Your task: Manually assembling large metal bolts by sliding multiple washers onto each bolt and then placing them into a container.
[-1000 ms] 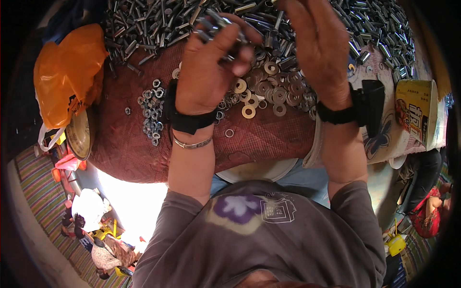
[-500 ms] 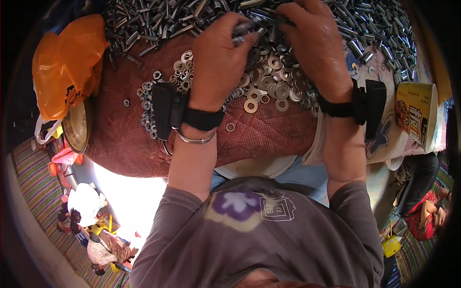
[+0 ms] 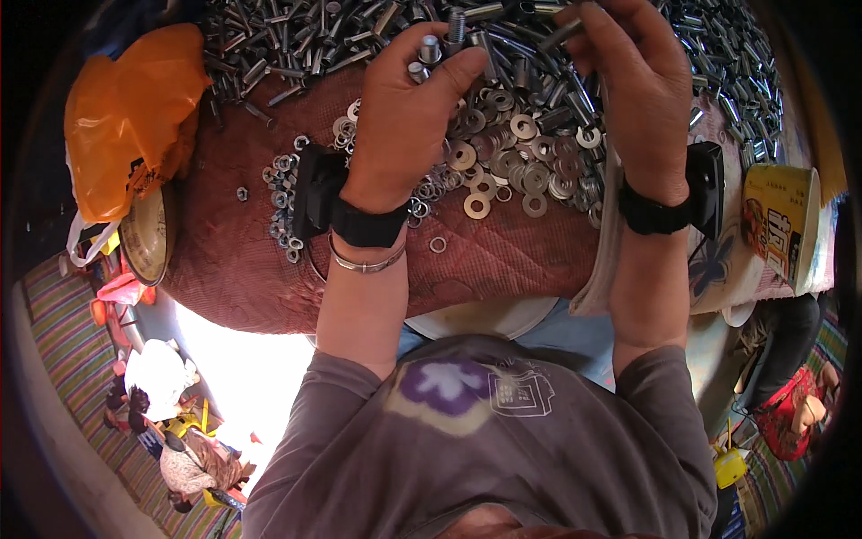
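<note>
My left hand (image 3: 400, 126) is closed around several metal bolts (image 3: 430, 48), whose ends stick out above the thumb and fingers. One shows its threads. To the right, my right hand (image 3: 648, 108) pinches a short, dark metal cylinder (image 3: 562, 34) over the pile; whether it is a bolt or a sleeve I cannot tell. Beyond both hands lies a wide heap of shiny metal sleeves and bolts (image 3: 296, 40). Flat washers (image 3: 534, 175) are heaped between my hands. Hex nuts (image 3: 281, 193) lie left of my left wrist, and small ring washers (image 3: 429, 187) lie beside that wrist.
A dark red quilted cloth (image 3: 512, 256) covers the work surface. An orange plastic bag (image 3: 135, 117) and a round bowl (image 3: 148, 235) are at the left edge. A yellow paper tub (image 3: 779, 220) stands at the right. Other people (image 3: 202, 458) sit on striped mats below.
My right hand has moved right, away from my left, with a short metal piece in its fingers. The bolts in my left hand now stand more upright and show clearly.
</note>
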The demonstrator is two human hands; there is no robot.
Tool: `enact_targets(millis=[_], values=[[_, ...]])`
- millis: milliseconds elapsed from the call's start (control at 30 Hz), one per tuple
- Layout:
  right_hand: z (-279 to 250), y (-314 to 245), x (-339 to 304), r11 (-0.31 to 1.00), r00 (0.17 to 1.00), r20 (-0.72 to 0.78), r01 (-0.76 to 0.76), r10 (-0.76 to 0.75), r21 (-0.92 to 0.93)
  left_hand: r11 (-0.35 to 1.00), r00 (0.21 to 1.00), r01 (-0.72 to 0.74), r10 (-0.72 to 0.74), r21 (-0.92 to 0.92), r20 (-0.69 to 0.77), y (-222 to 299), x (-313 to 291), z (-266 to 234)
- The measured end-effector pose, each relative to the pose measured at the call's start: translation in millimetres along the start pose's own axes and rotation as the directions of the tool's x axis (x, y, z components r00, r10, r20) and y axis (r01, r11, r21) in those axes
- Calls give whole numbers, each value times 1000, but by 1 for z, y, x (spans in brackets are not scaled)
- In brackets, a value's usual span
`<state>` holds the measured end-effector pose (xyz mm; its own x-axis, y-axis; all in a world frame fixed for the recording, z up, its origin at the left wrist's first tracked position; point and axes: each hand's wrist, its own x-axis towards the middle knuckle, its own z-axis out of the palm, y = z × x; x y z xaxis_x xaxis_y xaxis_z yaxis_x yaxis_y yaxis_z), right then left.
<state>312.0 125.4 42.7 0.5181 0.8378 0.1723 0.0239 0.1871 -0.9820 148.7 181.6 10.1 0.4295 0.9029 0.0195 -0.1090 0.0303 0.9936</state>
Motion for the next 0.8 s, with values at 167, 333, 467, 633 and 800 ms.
enact_targets(millis=[167, 333, 467, 633, 800], values=[[-8, 11, 3, 982, 1000, 24, -17, 13, 188, 972, 974, 67, -15, -227, 224, 1, 4, -4], [-5, 13, 2, 935, 996, 89, -45, 14, 352, 943, 954, 91, 10, -319, 300, 0, 3, -5], [-6, 16, 3, 895, 996, 88, -39, -1, 444, 962, 959, 79, -2, -262, 282, -4, 3, -4], [-6, 16, 3, 900, 997, 82, -36, 0, 434, 974, 963, 48, 14, -224, 268, -6, 2, -3], [-3, 14, 0, 951, 993, 119, -39, 2, 307, 991, 983, -3, 28, -133, 183, -3, 0, 4]])
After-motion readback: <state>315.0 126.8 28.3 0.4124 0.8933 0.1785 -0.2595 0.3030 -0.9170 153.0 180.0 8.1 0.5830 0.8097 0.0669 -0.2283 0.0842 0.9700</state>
